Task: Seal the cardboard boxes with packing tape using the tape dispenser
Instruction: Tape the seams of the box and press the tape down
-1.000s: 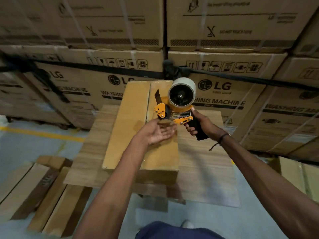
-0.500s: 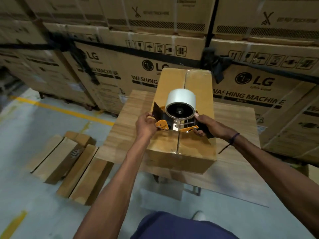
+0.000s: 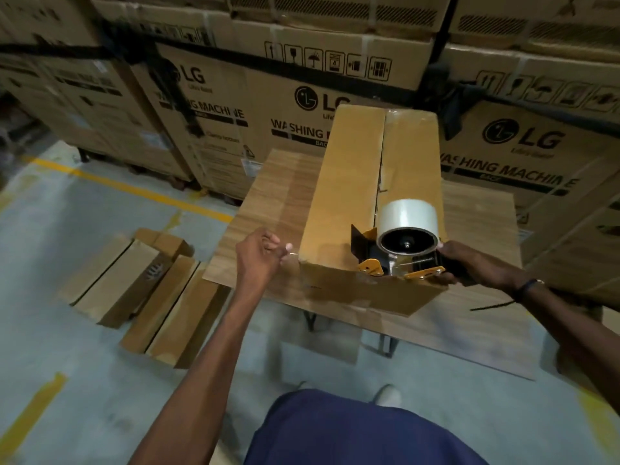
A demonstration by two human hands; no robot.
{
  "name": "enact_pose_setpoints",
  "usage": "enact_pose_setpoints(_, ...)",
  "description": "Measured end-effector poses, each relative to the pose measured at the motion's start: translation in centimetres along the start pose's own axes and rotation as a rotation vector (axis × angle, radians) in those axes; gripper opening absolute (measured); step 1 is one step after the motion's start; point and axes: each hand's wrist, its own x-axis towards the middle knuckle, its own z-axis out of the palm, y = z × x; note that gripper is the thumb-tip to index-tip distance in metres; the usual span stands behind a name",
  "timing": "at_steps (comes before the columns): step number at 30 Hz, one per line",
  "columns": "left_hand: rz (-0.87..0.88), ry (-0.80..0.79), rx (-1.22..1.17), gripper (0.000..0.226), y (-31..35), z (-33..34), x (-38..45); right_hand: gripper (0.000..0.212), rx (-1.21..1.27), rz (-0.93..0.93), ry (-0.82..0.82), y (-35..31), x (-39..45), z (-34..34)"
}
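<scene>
A long cardboard box (image 3: 349,196) lies on a wood-grain tabletop (image 3: 278,199), its length running from 6 o'clock toward 12 o'clock away from the person. Its two top flaps meet in a seam that runs up the middle of the lid.

The tape dispenser (image 3: 399,253) sits at the near end of the box, at the top edge by the seam. It is black and orange and carries a fat roll of pale tape (image 3: 407,214) on top. The right hand (image 3: 469,263) is at 3 o'clock of the dispenser, fingers wrapped around its dark handle. A dark band circles that wrist.

The left hand (image 3: 260,256) is at 9 o'clock of the dispenser, just beside the near left corner of the box. Its fingers are curled in, with the fingertips pinched together near the box edge. Whether they pinch a bit of tape is too blurred to tell.

On the floor (image 3: 84,364) at 8 o'clock of the tabletop lie several flattened cardboard pieces (image 3: 144,290). Behind the tabletop, at 12 o'clock, stand stacked cartons (image 3: 235,129) printed with LG and WASHING MACHINE.
</scene>
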Motion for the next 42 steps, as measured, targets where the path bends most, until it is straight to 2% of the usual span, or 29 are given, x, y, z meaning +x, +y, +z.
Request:
enact_pose_setpoints(3, 0.003, -0.074, -0.004, 0.027, -0.9, -0.8, 0.1, 0.095, -0.001, -0.004, -0.012, 1.2, -1.0, 0.1)
enact_pose_setpoints(14, 0.024, -0.062, -0.066, 0.016, -1.7, 0.5, -0.2, 0.072, -0.042, -0.003, 0.047, 1.5, -1.4, 0.8)
enact_pose_setpoints(19, -0.106, -0.149, -0.011, 0.020, -2.2, 1.6, 0.6, 0.075, -0.068, 0.032, 0.097, 1.2, -0.9, 1.1)
enact_pose_setpoints(21, -0.100, -0.145, 0.128, 0.034, -1.7, 1.6, 0.6, 0.076, -0.081, 0.046, 0.097, 1.2, -0.9, 1.1)
enact_pose_setpoints(23, -0.047, -0.122, 0.392, 0.049, -1.3, 1.5, 0.4, 0.075, -0.098, 0.074, 0.102, 1.2, -0.8, 1.0)
enact_pose_setpoints(25, 0.005, -0.055, 0.420, 0.038, -0.8, 1.4, -0.1, 0.071, -0.101, 0.091, 0.098, 1.1, -0.7, 0.9)
enact_pose_setpoints(28, -0.013, -0.032, 0.287, 0.011, 0.9, 1.9, -1.0, 0.076, -0.095, 0.088, 0.085, 1.0, -0.6, 1.0)
enact_pose_setpoints(34, -0.151, -0.236, 0.302, 0.053, 2.0, 4.8, -1.7, 0.075, -0.066, 0.099, 0.058, 0.9, -0.5, 1.1)
enact_pose_setpoints(38, -0.206, -0.234, 0.286, 0.072, 3.1, 5.8, -1.8, 0.074, -0.081, 0.117, 0.025, 1.2, -0.3, 0.8)
enact_pose_setpoints(40, -0.144, -0.210, 0.378, 0.080, 3.5, 7.0, -2.8, 0.077, -0.093, 0.122, 0.011, 1.3, -0.2, 0.6)
enact_pose_setpoints(42, 0.068, -0.122, 0.562, 0.078, 2.8, 8.5, -3.6, 0.071, -0.090, 0.124, -0.002, 1.1, -0.3, 0.5)
